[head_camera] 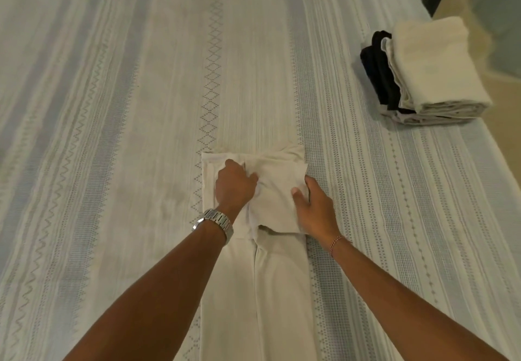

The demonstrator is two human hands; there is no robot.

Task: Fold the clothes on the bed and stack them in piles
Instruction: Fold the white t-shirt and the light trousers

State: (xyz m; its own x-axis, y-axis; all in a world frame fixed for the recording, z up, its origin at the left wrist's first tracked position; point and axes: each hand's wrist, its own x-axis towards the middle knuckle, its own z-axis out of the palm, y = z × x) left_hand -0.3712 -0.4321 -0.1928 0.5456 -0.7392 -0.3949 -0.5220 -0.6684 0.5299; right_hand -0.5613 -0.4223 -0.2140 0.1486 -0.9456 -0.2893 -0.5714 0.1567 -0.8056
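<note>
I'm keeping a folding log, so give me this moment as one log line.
step: folding | item: long cream cloth garment on striped bedspread | left hand: grips fold | right hand: holds edge | pile: folded cream-and-black stack, right

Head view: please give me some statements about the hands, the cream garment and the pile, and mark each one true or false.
1. Both hands are on the cream garment. True: the left hand grips a fold of it and the right hand holds its right side.
2. The pile of folded clothes lies on the left side of the bed. False: it lies at the far right, near the bed's edge.
3. The pile holds only light pieces. False: dark pieces sit at its left side.
4. A metal watch is on the left wrist. True.
5. The garment is already on the pile. False: it lies apart, in front of the person.
</note>
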